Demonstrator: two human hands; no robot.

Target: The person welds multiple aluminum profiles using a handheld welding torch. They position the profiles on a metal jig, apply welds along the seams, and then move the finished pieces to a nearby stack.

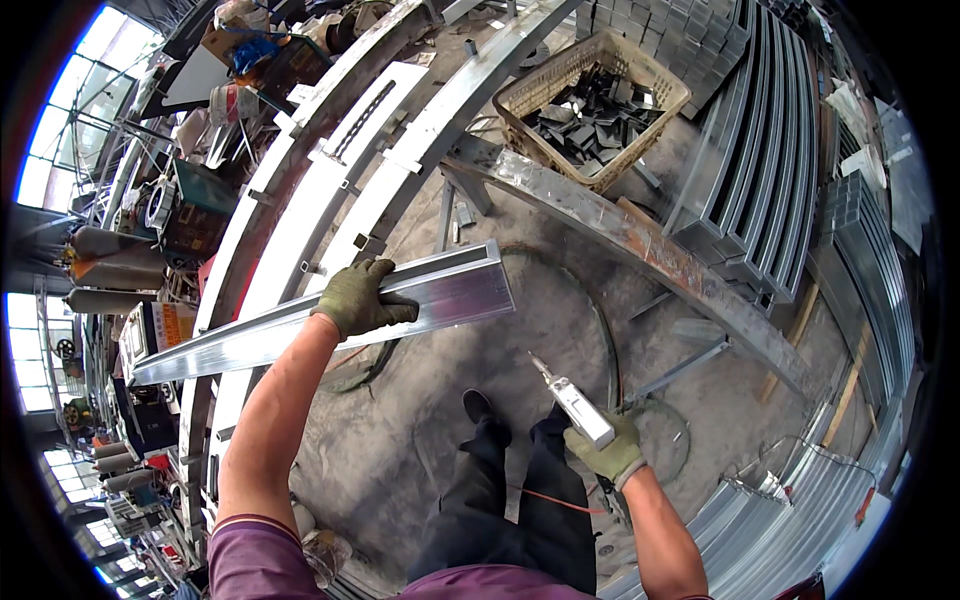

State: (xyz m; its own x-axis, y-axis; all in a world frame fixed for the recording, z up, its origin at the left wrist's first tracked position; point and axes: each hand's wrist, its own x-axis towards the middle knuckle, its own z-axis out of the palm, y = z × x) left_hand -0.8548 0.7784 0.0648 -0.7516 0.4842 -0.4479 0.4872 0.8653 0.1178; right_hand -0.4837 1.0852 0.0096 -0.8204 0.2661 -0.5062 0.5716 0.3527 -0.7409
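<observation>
My left hand (pixel 362 300), in an olive work glove, grips the upper edge of a long, shiny metal channel (pixel 440 293). The channel runs left across white rails, its open end pointing right. Low on the right, my right hand (pixel 612 450), also gloved, is closed around a handheld welding gun (pixel 580 408) with a pale boxy body and a narrow pointed nozzle. The nozzle points up and left, apart from the channel. My palm hides the gun's handle.
Long white rails (pixel 290 230) curve along the left. A rusty steel beam (pixel 640 240) on legs crosses beyond my hands. A yellow plastic crate (pixel 600 180) holds dark metal offcuts. Stacked channels (pixel 770 150) stand at right; a hose (pixel 600 310) lies on the floor.
</observation>
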